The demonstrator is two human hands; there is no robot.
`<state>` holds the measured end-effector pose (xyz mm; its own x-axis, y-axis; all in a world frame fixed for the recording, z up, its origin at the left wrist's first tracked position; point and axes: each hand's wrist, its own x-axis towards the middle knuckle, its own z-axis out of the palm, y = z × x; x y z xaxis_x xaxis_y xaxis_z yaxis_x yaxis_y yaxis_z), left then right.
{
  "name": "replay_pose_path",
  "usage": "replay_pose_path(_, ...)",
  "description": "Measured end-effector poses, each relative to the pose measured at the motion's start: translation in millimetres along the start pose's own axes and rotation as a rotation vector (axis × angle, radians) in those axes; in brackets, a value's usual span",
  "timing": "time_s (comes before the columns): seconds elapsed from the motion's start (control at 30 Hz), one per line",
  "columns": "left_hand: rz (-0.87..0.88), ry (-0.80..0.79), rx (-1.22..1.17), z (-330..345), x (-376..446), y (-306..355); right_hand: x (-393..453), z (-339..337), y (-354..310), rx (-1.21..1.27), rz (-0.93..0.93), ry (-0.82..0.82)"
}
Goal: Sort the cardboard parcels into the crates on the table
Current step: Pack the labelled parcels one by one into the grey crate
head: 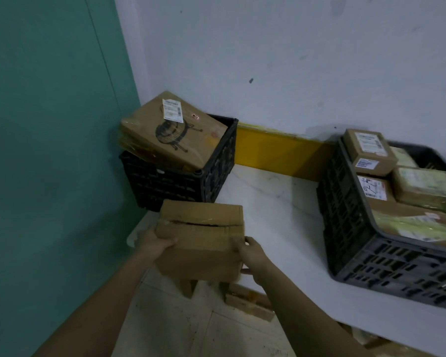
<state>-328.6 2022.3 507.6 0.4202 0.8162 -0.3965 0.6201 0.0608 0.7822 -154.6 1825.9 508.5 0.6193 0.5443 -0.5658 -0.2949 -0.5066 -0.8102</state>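
I hold a plain cardboard parcel [201, 238] in the air over the table's near left corner, just in front of the left crate. My left hand [155, 240] grips its left side and my right hand [252, 256] grips its right side. The black left crate [175, 184] stands in the corner and carries a large tilted parcel [173, 132] with a white label and a black drawing, sticking out above its rim. The grey right crate [386, 256] holds several labelled parcels [371, 153] piled to its rim.
The white table [278, 202] runs along a white wall with a yellow strip [276, 150]. A teal wall stands to the left. Pieces of cardboard [250, 302] lie on the tiled floor below the table's edge.
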Motion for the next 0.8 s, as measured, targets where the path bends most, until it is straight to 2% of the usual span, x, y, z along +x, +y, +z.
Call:
replay_pose_path(0.13, 0.002, -0.093, -0.115, 28.1, -15.9, 25.1, 1.5, -30.2, -4.3, -0.086, -0.077, 0.271)
replay_pose_path(0.23, 0.025, -0.129, -0.248, 54.0, -25.6, 60.6, -2.9, -64.0, -16.3, -0.116, -0.169, 0.374)
replay_pose_path(0.37, 0.144, -0.067, -0.269, 73.4, -32.3, 110.1, -10.1, -118.9, -35.7, -0.044, -0.32, 0.398)
replay_pose_path(0.47, 0.186, -0.086, -0.382, 75.8, -38.3, 145.7, -16.8, -156.4, -45.2, -0.019, -0.463, 0.374)
replay_pose_path(0.53, 0.171, -0.12, -0.5, 74.9, -48.1, 173.5, -22.2, -177.4, -47.5, -0.091, -0.589, 0.367)
replay_pose_path(0.63, 0.146, -0.233, -0.51, 72.4, -58.9, 206.1, -25.9, -203.7, -45.9, -0.152, -0.763, 0.388)
replay_pose_path(0.73, 0.11, -0.381, -0.548, 70.2, -65.9, 226.3, -28.2, -220.7, -46.3, -0.137, -0.848, 0.4)
replay_pose_path(0.8, 0.123, -0.393, -0.502, 73.6, -70.9, 233.8, -29.9, -226.8, -47.7, -0.161, -0.886, 0.405)
